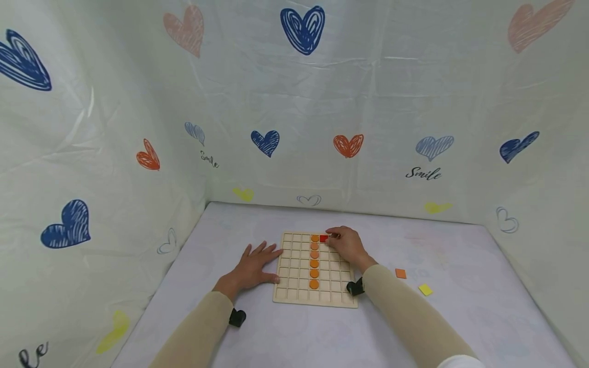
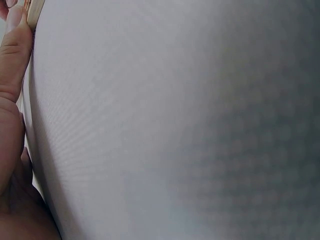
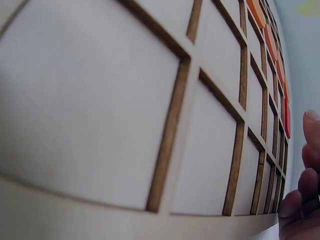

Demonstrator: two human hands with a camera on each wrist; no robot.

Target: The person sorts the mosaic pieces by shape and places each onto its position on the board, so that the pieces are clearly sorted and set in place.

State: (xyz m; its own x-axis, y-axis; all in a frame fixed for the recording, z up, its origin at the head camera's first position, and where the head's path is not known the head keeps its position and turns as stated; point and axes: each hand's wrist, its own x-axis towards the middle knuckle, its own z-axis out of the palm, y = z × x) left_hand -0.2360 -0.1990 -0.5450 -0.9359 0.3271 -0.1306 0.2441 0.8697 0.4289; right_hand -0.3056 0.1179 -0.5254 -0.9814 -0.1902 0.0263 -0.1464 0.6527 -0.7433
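A pale wooden grid board (image 1: 294, 296) lies on the table. A column of several round orange pieces (image 1: 314, 263) runs down its middle. In the top row, right of that column, a red square tile (image 1: 324, 238) sits; the right wrist view shows this red tile (image 3: 287, 118) edge-on at the far side. My right hand (image 1: 347, 244) is over the board's far right part, bent fingers and thumb close by the red tile, with nothing plainly visible between them. Spread flat at the board's left edge is my left hand (image 1: 252, 268); its thumb (image 2: 14, 60) touches the board edge (image 2: 34, 15).
To the right of the board, an orange square tile (image 1: 401, 273) and a yellow square tile (image 1: 425, 290) lie loose on the white table (image 1: 257, 337). A white curtain (image 1: 386, 102) printed with hearts hangs behind and at both sides.
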